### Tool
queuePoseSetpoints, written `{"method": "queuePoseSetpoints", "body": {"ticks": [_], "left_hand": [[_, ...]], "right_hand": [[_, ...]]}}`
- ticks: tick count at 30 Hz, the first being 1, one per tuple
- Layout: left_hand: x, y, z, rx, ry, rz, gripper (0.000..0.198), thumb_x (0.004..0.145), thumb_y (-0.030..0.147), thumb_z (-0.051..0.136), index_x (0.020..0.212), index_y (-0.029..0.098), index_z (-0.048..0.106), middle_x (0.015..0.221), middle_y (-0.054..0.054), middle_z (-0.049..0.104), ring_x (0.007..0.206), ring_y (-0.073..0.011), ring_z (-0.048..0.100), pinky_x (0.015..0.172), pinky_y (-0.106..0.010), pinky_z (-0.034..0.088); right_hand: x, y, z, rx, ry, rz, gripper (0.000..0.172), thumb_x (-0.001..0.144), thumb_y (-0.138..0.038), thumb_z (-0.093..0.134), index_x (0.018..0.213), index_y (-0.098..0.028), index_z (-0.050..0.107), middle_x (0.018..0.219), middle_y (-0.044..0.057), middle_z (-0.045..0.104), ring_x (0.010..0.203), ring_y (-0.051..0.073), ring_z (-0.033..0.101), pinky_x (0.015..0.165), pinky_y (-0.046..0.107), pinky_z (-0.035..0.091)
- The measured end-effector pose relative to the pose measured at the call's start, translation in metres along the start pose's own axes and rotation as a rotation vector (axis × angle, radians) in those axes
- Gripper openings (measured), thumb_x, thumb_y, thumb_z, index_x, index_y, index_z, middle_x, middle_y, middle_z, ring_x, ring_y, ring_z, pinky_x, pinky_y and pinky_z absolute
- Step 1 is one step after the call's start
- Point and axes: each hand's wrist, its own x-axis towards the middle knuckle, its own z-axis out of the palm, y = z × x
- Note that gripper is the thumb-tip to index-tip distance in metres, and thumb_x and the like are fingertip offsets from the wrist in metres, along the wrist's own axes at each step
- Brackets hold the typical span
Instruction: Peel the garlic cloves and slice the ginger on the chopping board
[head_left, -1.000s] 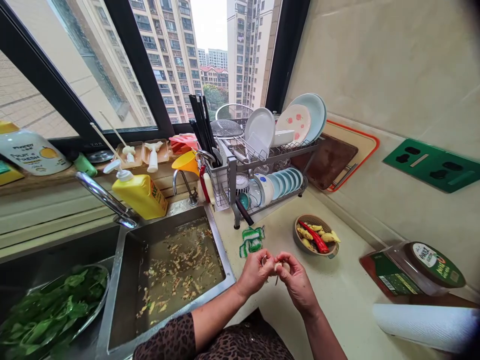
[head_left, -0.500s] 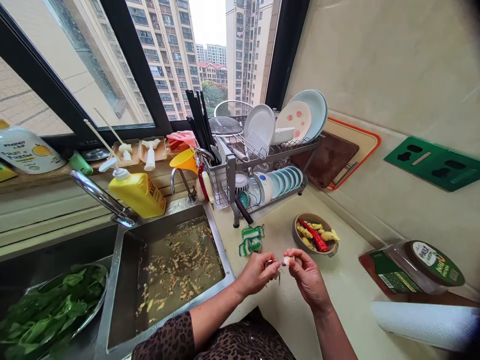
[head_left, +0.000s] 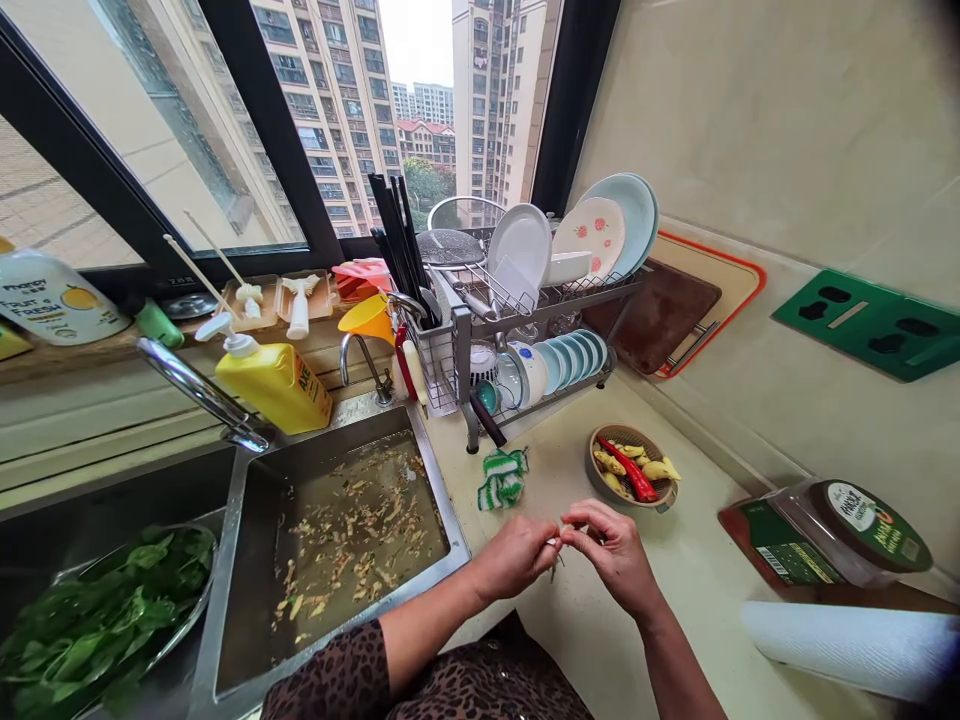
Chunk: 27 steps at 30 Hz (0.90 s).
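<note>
My left hand (head_left: 516,556) and my right hand (head_left: 616,553) meet over the pale counter (head_left: 600,640), just right of the sink. Both pinch a small pale item, likely a garlic clove (head_left: 559,540), with thin bits of skin hanging below the fingers. The fingers of both hands are curled closed around it. A small brown bowl (head_left: 631,467) with a red chilli and ginger pieces stands just beyond my right hand. A green and white cloth (head_left: 502,478) lies beyond my left hand.
The sink (head_left: 341,535) at left holds murky water with vegetable scraps. A bowl of green leaves (head_left: 97,615) sits far left. A dish rack (head_left: 517,320) with plates stands at the back. A jar (head_left: 840,530) and a paper roll (head_left: 855,650) lie at right.
The hands came apart a little half a second ago, showing a white clove in the right fingers, and have closed together again. The view shifted slightly.
</note>
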Motion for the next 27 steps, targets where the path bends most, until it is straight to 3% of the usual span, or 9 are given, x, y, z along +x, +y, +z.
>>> {"method": "queuePoseSetpoints", "body": {"ticks": [3, 9, 14, 17, 20, 23, 27], "left_hand": [[0.0, 0.001, 0.002, 0.007, 0.014, 0.028, 0.015, 0.082, 0.015, 0.045, 0.076, 0.017, 0.058, 0.067, -0.001, 0.059, 0.061, -0.0122, 0.051, 0.057, -0.02, 0.032], [0.001, 0.004, 0.003, -0.09, 0.123, -0.013, 0.025, 0.082, 0.018, 0.046, 0.059, 0.016, 0.054, 0.053, 0.001, 0.05, 0.052, -0.0104, 0.045, 0.053, -0.02, 0.031], [0.002, 0.004, 0.004, -0.171, 0.145, -0.045, 0.028, 0.082, 0.021, 0.047, 0.056, 0.016, 0.055, 0.051, 0.002, 0.052, 0.05, -0.0097, 0.045, 0.052, -0.02, 0.031], [0.004, 0.002, 0.002, -0.155, 0.173, -0.08, 0.024, 0.077, 0.015, 0.048, 0.054, 0.016, 0.055, 0.048, 0.003, 0.05, 0.048, -0.0088, 0.042, 0.051, -0.019, 0.029], [0.008, 0.001, 0.0, -0.189, 0.17, -0.124, 0.022, 0.076, 0.012, 0.046, 0.057, 0.016, 0.056, 0.049, 0.002, 0.053, 0.047, -0.0086, 0.045, 0.05, -0.018, 0.031], [0.012, 0.001, -0.002, -0.334, 0.095, -0.166, 0.028, 0.084, 0.023, 0.043, 0.062, 0.015, 0.058, 0.051, 0.0, 0.057, 0.047, -0.009, 0.05, 0.05, -0.017, 0.035], [0.015, 0.003, -0.003, -0.457, 0.035, -0.141, 0.038, 0.088, 0.042, 0.042, 0.069, 0.013, 0.059, 0.055, -0.002, 0.061, 0.049, -0.0096, 0.054, 0.05, -0.017, 0.039]], "right_hand": [[0.002, -0.002, 0.001, 0.007, -0.019, -0.02, 0.014, 0.078, -0.033, 0.063, 0.074, -0.021, 0.069, 0.076, 0.005, 0.064, 0.065, 0.017, 0.055, 0.055, 0.026, 0.04], [0.0, 0.0, 0.008, 0.084, 0.025, 0.007, 0.013, 0.078, -0.033, 0.065, 0.075, -0.021, 0.069, 0.076, 0.005, 0.063, 0.067, 0.017, 0.054, 0.057, 0.026, 0.04], [-0.006, 0.012, 0.013, 0.223, 0.022, 0.128, 0.023, 0.071, -0.036, 0.071, 0.089, -0.022, 0.071, 0.084, 0.004, 0.062, 0.061, 0.013, 0.048, 0.054, 0.025, 0.039], [-0.01, 0.021, 0.012, 0.442, 0.076, 0.246, 0.026, 0.069, -0.038, 0.072, 0.089, -0.022, 0.071, 0.074, 0.001, 0.059, 0.064, 0.014, 0.048, 0.058, 0.025, 0.039], [-0.013, 0.028, 0.009, 0.595, 0.096, 0.344, 0.026, 0.07, -0.039, 0.071, 0.09, -0.021, 0.07, 0.061, -0.003, 0.052, 0.055, 0.01, 0.04, 0.052, 0.023, 0.033], [-0.013, 0.031, 0.007, 0.564, 0.082, 0.335, 0.026, 0.07, -0.039, 0.071, 0.088, -0.02, 0.069, 0.063, -0.003, 0.053, 0.057, 0.011, 0.042, 0.053, 0.023, 0.033], [-0.01, 0.026, 0.007, 0.31, 0.129, 0.188, 0.02, 0.071, -0.037, 0.071, 0.081, -0.019, 0.069, 0.075, 0.003, 0.06, 0.067, 0.016, 0.051, 0.06, 0.027, 0.04]]}}
